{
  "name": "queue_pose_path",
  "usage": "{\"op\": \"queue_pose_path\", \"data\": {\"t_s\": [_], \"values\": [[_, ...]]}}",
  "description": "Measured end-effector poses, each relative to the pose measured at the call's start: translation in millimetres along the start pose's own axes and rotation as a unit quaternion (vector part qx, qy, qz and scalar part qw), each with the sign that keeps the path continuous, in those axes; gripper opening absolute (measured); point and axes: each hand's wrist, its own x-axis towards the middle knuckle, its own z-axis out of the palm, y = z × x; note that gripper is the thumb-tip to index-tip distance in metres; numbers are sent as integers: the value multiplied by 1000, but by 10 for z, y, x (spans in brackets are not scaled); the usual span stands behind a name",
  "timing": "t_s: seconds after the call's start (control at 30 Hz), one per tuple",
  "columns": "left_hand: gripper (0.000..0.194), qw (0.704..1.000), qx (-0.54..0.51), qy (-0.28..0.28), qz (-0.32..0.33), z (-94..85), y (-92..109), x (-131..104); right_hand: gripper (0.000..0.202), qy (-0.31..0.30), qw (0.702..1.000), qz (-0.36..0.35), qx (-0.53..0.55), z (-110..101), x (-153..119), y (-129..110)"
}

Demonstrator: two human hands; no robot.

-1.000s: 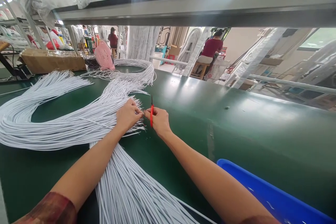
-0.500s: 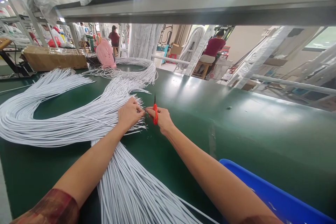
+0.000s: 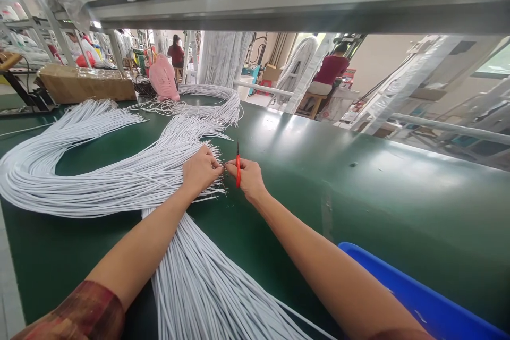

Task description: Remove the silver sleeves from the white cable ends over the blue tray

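The left hand (image 3: pixel 202 171) lies over the loose ends of the white wire bundle (image 3: pixel 119 186) on the green table (image 3: pixel 295 170), thumb and forefinger pinched closed at a wire tip; the right hand (image 3: pixel 247 178), fingers curled tight, grips red-handled scissors (image 3: pixel 238 172), blades pointing away; its fingertips nearly meet the left's. A blue bin (image 3: pixel 348 248) sits near the right forearm.

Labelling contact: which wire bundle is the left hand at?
The U-shaped bundle, bending at picture left: the left hand is at its ends. The front bundle and the far coil have no hand at them.
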Motion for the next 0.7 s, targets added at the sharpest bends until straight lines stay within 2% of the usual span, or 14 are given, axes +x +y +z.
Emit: {"op": "queue_pose_path", "data": {"t_s": [0.23,0.33,0.4,0.47,0.57,0.63,0.7], "values": [[19,1000,4,7,7,11,-10,-7,18,34,990,-22,-135,10,-80,-91],[18,1000,4,-1,1,1,-11,-9,24,-16,986,-80,-148,-51,-131,-134],[17,1000,6,-9,-2,-9,-7,-8,25,-31,969,-144,-198,-145,-145,-140],[18,1000,6,-14,-4,-18,-1,-5,23,1,917,-226,-329,-267,-141,-113],[18,1000,2,-16,-6,-26,2,-2,17,45,800,-325,-502,-434,-123,-7],[17,1000,-2,-18,-6,-27,-2,0,16,57,743,-361,-560,-500,-111,78],[16,1000,-4,-20,-7,-25,-8,3,17,78,705,-391,-587,-523,-102,142]]}}
